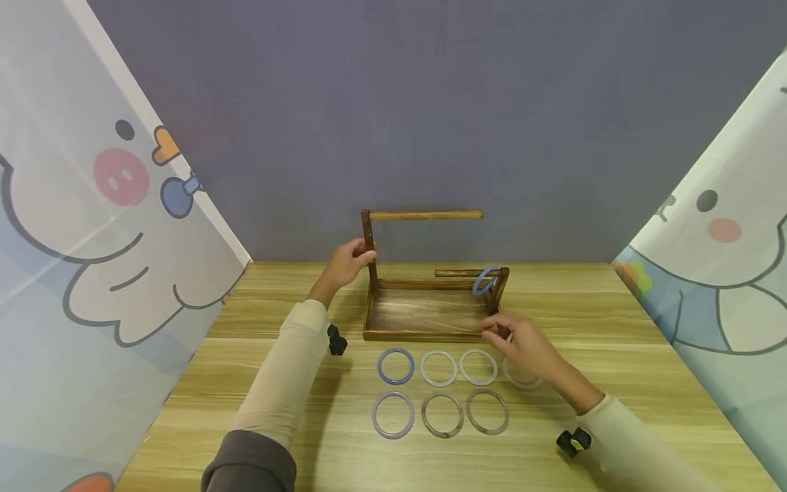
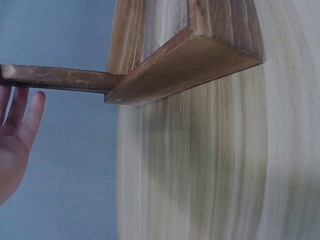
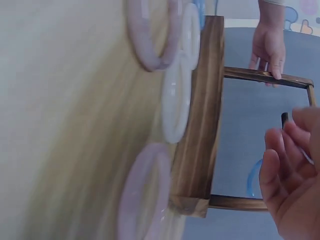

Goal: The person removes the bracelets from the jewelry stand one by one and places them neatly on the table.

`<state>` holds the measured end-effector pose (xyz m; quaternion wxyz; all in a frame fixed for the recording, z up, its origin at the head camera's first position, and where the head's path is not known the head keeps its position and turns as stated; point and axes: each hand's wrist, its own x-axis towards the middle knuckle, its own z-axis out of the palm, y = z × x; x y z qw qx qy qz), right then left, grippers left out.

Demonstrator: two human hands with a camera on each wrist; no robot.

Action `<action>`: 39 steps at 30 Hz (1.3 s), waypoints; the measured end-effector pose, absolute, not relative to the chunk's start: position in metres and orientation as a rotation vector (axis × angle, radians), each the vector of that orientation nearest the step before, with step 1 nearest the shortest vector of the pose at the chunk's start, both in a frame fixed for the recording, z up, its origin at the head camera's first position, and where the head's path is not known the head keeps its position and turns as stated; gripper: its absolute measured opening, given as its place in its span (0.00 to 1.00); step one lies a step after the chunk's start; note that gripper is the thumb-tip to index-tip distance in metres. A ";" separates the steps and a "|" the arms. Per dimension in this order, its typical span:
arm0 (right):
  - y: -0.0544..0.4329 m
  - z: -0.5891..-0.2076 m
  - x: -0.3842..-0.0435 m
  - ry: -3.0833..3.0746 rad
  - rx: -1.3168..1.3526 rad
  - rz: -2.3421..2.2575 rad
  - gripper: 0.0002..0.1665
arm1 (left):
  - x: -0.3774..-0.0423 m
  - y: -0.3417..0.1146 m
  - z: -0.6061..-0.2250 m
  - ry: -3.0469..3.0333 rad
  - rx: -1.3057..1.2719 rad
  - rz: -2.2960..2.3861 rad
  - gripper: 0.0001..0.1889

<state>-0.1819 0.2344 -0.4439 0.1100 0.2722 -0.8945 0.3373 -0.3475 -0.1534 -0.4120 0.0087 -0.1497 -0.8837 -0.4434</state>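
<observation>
A wooden rack (image 1: pixel 393 335) with a tray base, a tall bar and a short bar stands near the back of the table. My left hand (image 1: pixel 347 263) pinches its tall left post (image 1: pixel 371 260), thumb on the near side, fingers behind. A blue bangle (image 1: pixel 477 282) hangs on the short bar (image 1: pixel 455 273) at the right. My right hand (image 1: pixel 522 344), fingers loosely bent and holding nothing, hovers by the rack's front right corner. Below it, a pale pink bangle (image 1: pixel 521 387) is partly covered by that hand.
Before the rack lie two rows of bangles: a blue one (image 1: pixel 380 367), two whitish ones (image 1: pixel 422 369), a lavender one (image 1: pixel 374 415) and two brownish ones (image 1: pixel 424 415). A grey wall (image 1: pixel 418 123) rises behind the table; printed cartoon panels (image 1: pixel 74 205) flank it.
</observation>
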 end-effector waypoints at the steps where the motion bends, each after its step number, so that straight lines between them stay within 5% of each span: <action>1: 0.233 -0.442 -0.184 -2.618 0.758 1.003 0.10 | -0.347 -0.153 -0.412 -2.761 -0.467 -1.380 0.20; 30: 0.210 -0.435 -0.216 -2.572 0.194 1.517 0.24 | -0.345 -0.153 -0.412 -2.748 -0.460 -1.429 0.21; 39: 0.201 -0.431 -0.224 -2.514 0.116 1.568 0.17 | -0.343 -0.154 -0.417 -2.744 -0.446 -1.484 0.19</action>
